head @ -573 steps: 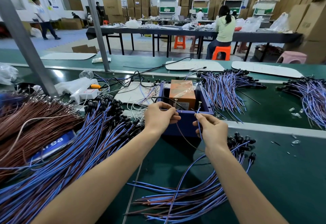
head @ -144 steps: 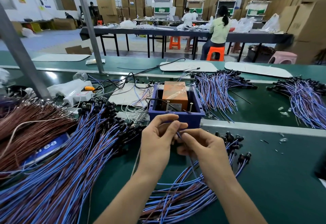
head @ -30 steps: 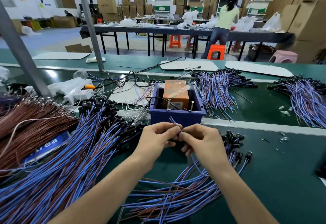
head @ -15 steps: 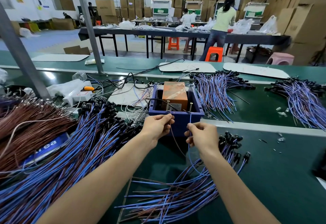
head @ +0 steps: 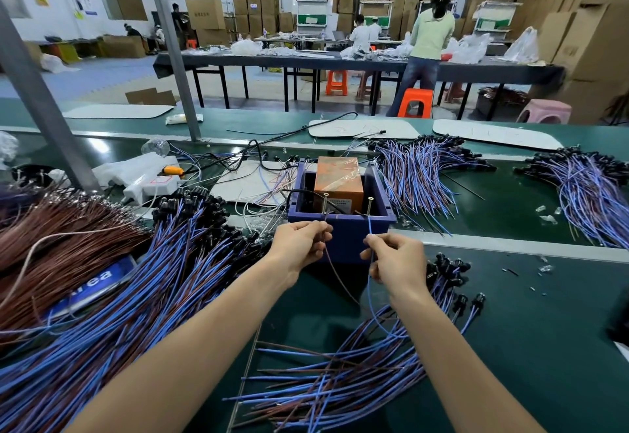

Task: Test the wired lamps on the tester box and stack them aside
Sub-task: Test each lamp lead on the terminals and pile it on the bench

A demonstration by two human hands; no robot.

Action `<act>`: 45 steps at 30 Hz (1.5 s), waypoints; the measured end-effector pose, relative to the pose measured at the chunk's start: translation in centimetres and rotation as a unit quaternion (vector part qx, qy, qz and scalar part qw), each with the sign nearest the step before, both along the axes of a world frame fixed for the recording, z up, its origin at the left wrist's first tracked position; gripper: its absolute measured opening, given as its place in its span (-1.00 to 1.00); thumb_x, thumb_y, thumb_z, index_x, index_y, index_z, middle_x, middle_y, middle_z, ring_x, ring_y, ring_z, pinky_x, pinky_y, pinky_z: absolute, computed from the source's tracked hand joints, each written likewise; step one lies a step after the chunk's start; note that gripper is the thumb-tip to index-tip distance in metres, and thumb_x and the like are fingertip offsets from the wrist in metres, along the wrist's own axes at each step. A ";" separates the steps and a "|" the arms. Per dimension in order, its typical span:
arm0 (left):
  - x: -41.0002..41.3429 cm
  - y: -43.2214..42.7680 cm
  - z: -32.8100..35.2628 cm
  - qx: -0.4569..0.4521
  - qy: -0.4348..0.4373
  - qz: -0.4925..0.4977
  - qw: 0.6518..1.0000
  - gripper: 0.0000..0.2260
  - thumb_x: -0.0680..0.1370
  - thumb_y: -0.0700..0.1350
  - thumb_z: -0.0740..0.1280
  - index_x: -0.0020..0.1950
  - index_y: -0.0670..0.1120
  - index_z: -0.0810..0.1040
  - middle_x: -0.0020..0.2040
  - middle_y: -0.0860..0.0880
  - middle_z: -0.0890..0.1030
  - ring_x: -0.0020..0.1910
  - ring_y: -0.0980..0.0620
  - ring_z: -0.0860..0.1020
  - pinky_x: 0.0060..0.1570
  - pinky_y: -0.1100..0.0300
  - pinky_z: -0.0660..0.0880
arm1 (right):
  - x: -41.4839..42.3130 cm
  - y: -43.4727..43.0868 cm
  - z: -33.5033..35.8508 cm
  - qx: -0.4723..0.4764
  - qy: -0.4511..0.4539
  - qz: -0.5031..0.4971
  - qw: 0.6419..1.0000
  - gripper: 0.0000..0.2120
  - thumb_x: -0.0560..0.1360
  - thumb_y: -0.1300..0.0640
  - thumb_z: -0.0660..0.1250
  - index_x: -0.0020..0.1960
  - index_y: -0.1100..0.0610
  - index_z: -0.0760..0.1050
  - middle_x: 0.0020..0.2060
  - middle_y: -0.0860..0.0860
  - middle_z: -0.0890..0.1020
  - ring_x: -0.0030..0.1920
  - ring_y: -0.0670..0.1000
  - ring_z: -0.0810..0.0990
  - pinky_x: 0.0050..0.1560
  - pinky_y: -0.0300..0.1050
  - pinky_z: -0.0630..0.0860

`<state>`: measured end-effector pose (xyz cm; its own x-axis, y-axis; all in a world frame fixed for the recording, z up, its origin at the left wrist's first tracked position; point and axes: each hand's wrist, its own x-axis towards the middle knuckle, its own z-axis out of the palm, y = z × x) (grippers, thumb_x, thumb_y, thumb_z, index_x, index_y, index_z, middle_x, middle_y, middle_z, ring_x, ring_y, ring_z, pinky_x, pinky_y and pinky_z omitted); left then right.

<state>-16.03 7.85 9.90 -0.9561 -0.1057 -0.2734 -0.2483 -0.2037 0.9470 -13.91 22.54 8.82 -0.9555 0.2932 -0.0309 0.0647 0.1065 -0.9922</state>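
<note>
The blue tester box point(head: 343, 228) stands mid-table with an orange block point(head: 337, 177) inside and two upright metal pins at its front rim. My left hand point(head: 299, 245) pinches the brown wire point(head: 335, 271) of one lamp, its tip raised toward the left pin point(head: 325, 201). My right hand point(head: 396, 260) pinches the same lamp's blue wire point(head: 369, 291), whose end reaches up to the right pin point(head: 370, 206). Both wires run down into the small pile of wired lamps point(head: 357, 374) in front of me.
A big heap of blue-and-brown wired lamps point(head: 136, 296) fills the left side, with brown wires point(head: 58, 238) beyond it. More lamp bundles point(head: 418, 173) point(head: 589, 190) lie behind and right of the box. A white power strip point(head: 149, 184) and cables sit back left. A person stands at a far table.
My hands have drawn apart and risen from a joined pinch in front of the box. Each now holds one wire end up at the tester's pins.
</note>
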 end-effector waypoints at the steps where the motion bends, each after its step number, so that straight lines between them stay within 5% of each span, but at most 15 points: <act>1: 0.0 -0.1 0.0 -0.006 -0.002 -0.001 1.000 -0.84 0.55 -0.20 0.33 -0.20 -0.17 0.63 -0.45 0.03 0.57 -0.57 0.18 0.40 -0.50 0.36 0.42 | 0.0 0.1 0.0 0.004 0.006 -0.009 1.000 -0.79 0.52 0.20 0.35 -0.29 0.13 0.59 -0.49 -0.01 0.59 -0.57 -0.08 0.41 -0.47 -0.23 0.35; 4: -0.1 -0.3 0.1 -0.032 0.008 0.006 0.999 -0.84 0.53 -0.22 0.32 -0.22 -0.18 0.62 -0.45 0.02 0.51 -0.60 0.17 0.32 -0.55 0.36 0.33 | -0.1 0.6 0.1 0.023 0.027 -0.036 0.999 -0.78 0.51 0.17 0.36 -0.31 0.09 0.61 -0.53 -0.06 0.54 -0.48 -0.10 0.43 -0.30 -0.21 0.39; 9: -0.7 -0.9 0.3 -0.188 0.072 0.032 0.979 -0.82 0.48 -0.18 0.36 -0.32 -0.10 0.64 -0.45 0.02 0.49 -0.54 0.07 0.32 -0.48 0.27 0.28 | -0.5 1.3 0.6 0.040 0.038 -0.047 0.997 -0.84 0.46 0.17 0.40 -0.28 0.06 0.66 -0.64 -0.09 0.41 -0.62 -0.15 0.22 -0.40 -0.20 0.29; 16: -1.0 -1.2 -0.1 -0.232 0.103 0.041 0.966 -0.77 0.47 -0.14 0.38 -0.41 -0.03 0.62 -0.53 0.10 0.51 -0.48 0.07 0.38 -0.31 0.16 0.32 | -0.6 1.8 1.1 0.082 0.035 -0.023 0.996 -0.76 0.45 0.20 0.39 -0.37 -0.01 0.60 -0.72 -0.12 0.26 -0.63 -0.10 0.19 -0.44 -0.18 0.24; 20: -0.8 -1.3 0.2 -0.251 0.120 0.043 0.959 -0.76 0.48 -0.14 0.37 -0.40 -0.01 0.61 -0.53 0.10 0.51 -0.50 0.09 0.38 -0.29 0.17 0.33 | -0.7 2.1 1.2 0.109 0.046 -0.017 0.993 -0.84 0.44 0.21 0.39 -0.31 0.10 0.65 -0.74 -0.10 0.26 -0.63 -0.09 0.21 -0.58 -0.34 0.18; 24: -0.6 -1.6 1.2 -0.322 0.136 0.019 0.937 -0.78 0.48 -0.11 0.38 -0.37 0.00 0.62 -0.49 0.10 0.53 -0.49 0.16 0.43 -0.32 0.22 0.37 | -1.2 2.5 1.5 0.156 0.038 -0.039 0.986 -0.84 0.45 0.19 0.38 -0.25 0.22 0.67 -0.65 -0.07 0.39 -0.56 -0.09 0.26 -0.49 -0.23 0.24; 28: -1.0 -1.8 2.3 -0.420 0.145 -0.001 0.896 -0.85 0.47 -0.12 0.37 -0.28 -0.08 0.66 -0.39 0.01 0.58 -0.29 0.06 0.52 -0.19 0.21 0.44 | -1.4 2.7 2.3 0.254 0.053 -0.042 0.965 -0.85 0.45 0.14 0.38 -0.23 0.13 0.68 -0.40 0.11 0.64 -0.32 0.11 0.54 -0.29 -0.11 0.41; 32: -1.4 -2.1 3.1 -0.477 0.154 -0.026 0.865 -0.86 0.48 -0.11 0.36 -0.24 -0.10 0.66 -0.39 0.03 0.55 -0.29 0.05 0.49 -0.24 0.27 0.35 | -1.7 2.5 2.8 0.347 0.059 -0.034 0.935 -0.82 0.49 0.02 0.35 -0.07 0.05 0.70 -0.22 0.10 0.69 -0.14 0.16 0.62 -0.12 -0.01 0.57; 39: -1.6 -2.1 3.1 -0.524 0.168 -0.034 0.834 -0.86 0.52 -0.09 0.33 -0.22 -0.06 0.60 -0.26 -0.02 0.58 -0.22 0.04 0.50 -0.21 0.26 0.34 | -2.4 3.4 3.1 0.365 0.066 -0.041 0.928 -0.84 0.48 0.05 0.37 -0.08 0.07 0.70 -0.31 0.05 0.67 -0.21 0.11 0.60 -0.23 -0.13 0.50; 45: -1.8 -2.3 2.6 -0.524 0.195 -0.021 0.829 -0.91 0.52 -0.09 0.35 -0.15 -0.08 0.58 -0.27 0.01 0.56 -0.23 0.06 0.47 -0.20 0.29 0.31 | -3.3 4.9 3.8 0.300 0.060 0.071 0.950 -0.90 0.41 0.10 0.46 -0.14 0.12 0.71 -0.32 0.02 0.67 -0.28 -0.06 0.57 -0.29 -0.28 0.43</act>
